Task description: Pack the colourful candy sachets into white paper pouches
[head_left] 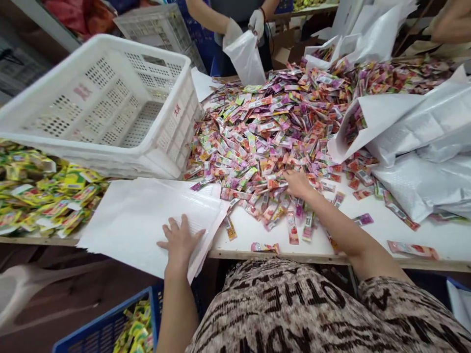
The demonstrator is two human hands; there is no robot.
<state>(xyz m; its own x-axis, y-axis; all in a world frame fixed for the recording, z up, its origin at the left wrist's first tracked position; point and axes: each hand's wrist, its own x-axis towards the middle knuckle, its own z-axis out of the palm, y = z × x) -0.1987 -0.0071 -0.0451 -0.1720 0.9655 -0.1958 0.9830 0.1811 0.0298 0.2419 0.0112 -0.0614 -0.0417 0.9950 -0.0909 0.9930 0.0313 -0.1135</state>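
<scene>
My left hand (181,244) lies with its fingers spread on a stack of flat white plastic bags (128,215) at the table's front edge. Further right, my right hand (297,184) reaches into the near side of a large heap of small, colourful stick packets (265,127). Its fingers are curled over some of them, and the fingertips are partly hidden among the wrappers. Loose packets lie below that hand, among them a red and white packet (292,228) and a purple packet (363,219).
A white perforated crate (162,147) stands at the left, beside yellow-green packets (69,191). Silvery white bags (415,127), one open and holding packets, lie at right. Across the table, a person's gloved hands (256,23) hold a clear bag (247,56). Below is a blue crate (106,318).
</scene>
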